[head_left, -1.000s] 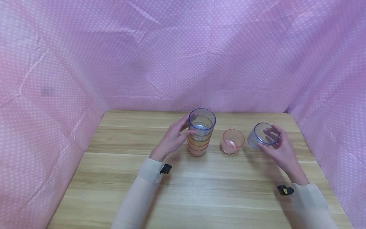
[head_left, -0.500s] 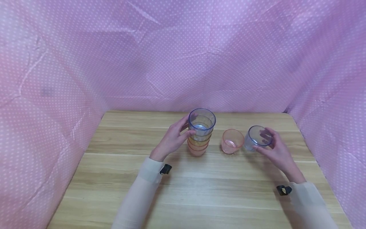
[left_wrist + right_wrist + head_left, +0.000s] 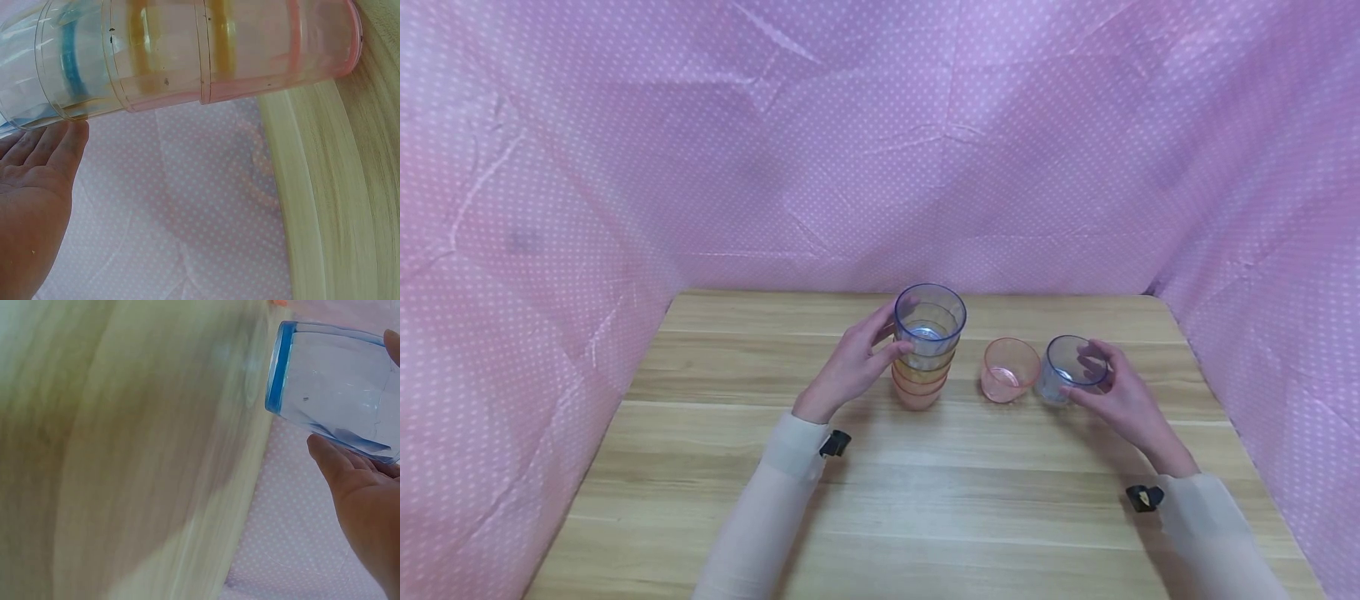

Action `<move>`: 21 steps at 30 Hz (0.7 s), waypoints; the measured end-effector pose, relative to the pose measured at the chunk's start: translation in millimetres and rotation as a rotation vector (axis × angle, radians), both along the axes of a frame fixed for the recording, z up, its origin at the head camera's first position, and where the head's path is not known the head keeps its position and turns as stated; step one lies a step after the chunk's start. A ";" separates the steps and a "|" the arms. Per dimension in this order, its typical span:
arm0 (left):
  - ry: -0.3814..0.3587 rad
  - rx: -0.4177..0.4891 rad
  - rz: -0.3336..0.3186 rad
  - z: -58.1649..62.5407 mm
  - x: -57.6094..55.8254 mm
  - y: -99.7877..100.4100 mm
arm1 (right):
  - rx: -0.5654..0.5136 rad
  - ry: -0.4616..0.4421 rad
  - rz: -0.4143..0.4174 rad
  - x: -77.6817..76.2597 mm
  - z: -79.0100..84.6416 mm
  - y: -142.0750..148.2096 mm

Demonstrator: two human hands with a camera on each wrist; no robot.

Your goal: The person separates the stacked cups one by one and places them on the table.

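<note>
In the head view my left hand [image 3: 850, 367] holds the upper part of an upright stack of clear tinted cups [image 3: 922, 379]. A blue-rimmed cup [image 3: 930, 310] tops the stack, with yellowish and pink ones below. The left wrist view shows the stack's wall [image 3: 169, 56] against my fingertips [image 3: 75, 134]. To the right, my right hand [image 3: 1133, 408] grips a clear bluish cup [image 3: 1054, 379] by its sides, near the rim. Its thick blue base [image 3: 281, 369] is low at the table; I cannot tell whether it touches. Between stack and bluish cup, a single pink cup [image 3: 1009, 375] stands upright.
A light wood-grain table [image 3: 910, 517] carries all the cups. Pink dotted cloth [image 3: 880, 167] hangs behind the table and along both sides. Dark bands or clips [image 3: 1145, 498] sit at both sleeve cuffs.
My right hand has brought the bluish cup left and lower, closer to the single pink cup, and its tilt has lessened. My left hand and the stack have stayed in place.
</note>
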State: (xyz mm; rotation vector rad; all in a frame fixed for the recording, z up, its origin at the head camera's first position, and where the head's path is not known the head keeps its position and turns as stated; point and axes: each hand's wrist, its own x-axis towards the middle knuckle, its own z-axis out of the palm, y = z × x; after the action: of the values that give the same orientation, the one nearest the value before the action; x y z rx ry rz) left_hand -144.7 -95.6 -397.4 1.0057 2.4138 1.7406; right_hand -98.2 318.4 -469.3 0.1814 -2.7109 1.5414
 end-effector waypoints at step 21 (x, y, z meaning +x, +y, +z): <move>-0.003 0.024 0.004 -1.8 -1.0 0.5 | 0.046 0.008 0.017 0.2 -8.1 2.8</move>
State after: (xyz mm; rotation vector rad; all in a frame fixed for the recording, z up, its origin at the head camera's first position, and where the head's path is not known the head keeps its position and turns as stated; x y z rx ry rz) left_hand -145.7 -95.0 -399.2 1.0003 2.4014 1.7750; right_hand -98.0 321.2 -477.4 0.2109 -2.7478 1.4799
